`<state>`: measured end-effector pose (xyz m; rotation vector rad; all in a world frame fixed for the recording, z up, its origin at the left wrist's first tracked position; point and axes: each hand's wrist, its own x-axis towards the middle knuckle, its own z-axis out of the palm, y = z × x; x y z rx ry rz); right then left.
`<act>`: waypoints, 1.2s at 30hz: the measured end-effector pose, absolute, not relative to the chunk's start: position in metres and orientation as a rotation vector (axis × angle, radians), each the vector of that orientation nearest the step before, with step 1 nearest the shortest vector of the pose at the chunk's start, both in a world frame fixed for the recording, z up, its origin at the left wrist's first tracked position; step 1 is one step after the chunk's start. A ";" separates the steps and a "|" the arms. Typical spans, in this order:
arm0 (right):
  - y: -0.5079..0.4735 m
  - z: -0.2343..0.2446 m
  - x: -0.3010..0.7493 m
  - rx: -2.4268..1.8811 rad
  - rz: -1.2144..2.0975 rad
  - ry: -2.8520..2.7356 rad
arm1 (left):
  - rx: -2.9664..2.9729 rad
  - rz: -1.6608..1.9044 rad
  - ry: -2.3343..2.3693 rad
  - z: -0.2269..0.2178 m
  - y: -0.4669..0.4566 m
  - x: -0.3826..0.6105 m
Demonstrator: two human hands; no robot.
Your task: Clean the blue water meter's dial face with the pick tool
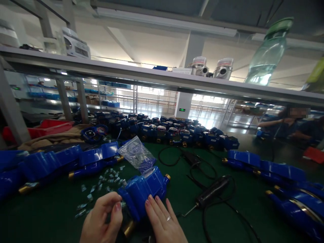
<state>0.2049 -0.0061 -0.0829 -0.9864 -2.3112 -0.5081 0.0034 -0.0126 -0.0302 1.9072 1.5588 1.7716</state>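
A blue water meter [145,189] with brass ends lies on the green table mat [50,216] near the front edge. My right hand [163,222], with a ring on one finger, rests its fingertips on the meter's near side. My left hand [102,219] pinches something small at the meter's left end; what it is cannot be made out. Several small silvery parts [101,184] lie scattered just left of the meter. A clear plastic bag [138,153] stands behind it.
Blue meters lie in rows at the left [58,162], at the back [177,133] and at the right [283,179]. A black electric screwdriver [212,192] with coiled cables lies right of my hands. A shelf [162,79] carries a bottle [270,54]. A co-worker [286,126] sits far right.
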 end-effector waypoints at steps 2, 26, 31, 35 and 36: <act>-0.005 -0.079 0.206 -0.970 -0.476 -2.339 | 1.709 1.727 1.740 -0.018 -0.006 -0.009; 0.072 -0.003 0.308 -2.495 0.341 -1.836 | 1.729 1.084 1.411 -0.027 -0.002 0.003; 0.070 0.005 0.305 -2.321 0.569 -1.722 | 1.911 1.022 1.295 -0.020 0.001 0.002; 0.044 0.020 0.288 -1.852 0.848 -1.597 | 1.879 0.995 1.129 -0.022 0.004 0.006; 0.036 0.024 0.282 -1.684 0.963 -1.512 | 1.860 0.978 1.109 -0.023 0.004 0.007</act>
